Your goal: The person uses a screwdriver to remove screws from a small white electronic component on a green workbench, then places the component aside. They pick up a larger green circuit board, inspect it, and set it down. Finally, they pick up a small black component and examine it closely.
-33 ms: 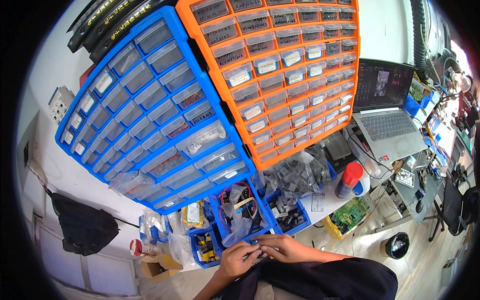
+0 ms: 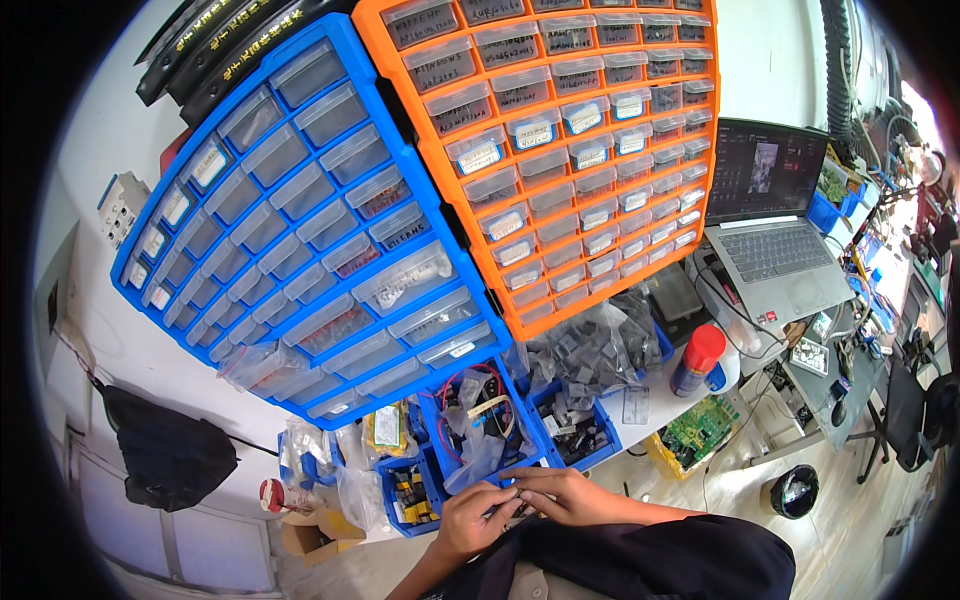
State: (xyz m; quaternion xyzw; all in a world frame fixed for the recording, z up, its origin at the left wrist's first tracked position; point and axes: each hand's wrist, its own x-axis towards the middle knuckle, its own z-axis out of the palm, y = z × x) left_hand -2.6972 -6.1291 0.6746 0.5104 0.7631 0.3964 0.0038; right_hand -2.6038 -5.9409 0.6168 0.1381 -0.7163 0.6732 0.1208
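Pinching a small part (image 2: 510,492) between both sets of fingertips, left hand (image 2: 470,515) and right hand (image 2: 560,495) meeting over the near bench edge. Part too tiny to identify. Blue bin (image 2: 470,425) of bagged wires sits just beyond my hands, orange drawer cabinet (image 2: 560,150) farther back.

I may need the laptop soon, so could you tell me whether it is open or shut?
Open: the laptop has its lid raised, the screen lit and the keyboard showing.

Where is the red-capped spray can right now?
In the head view, the red-capped spray can stands upright right of centre on the white bench, just below the open laptop and right of the pile of grey bags.
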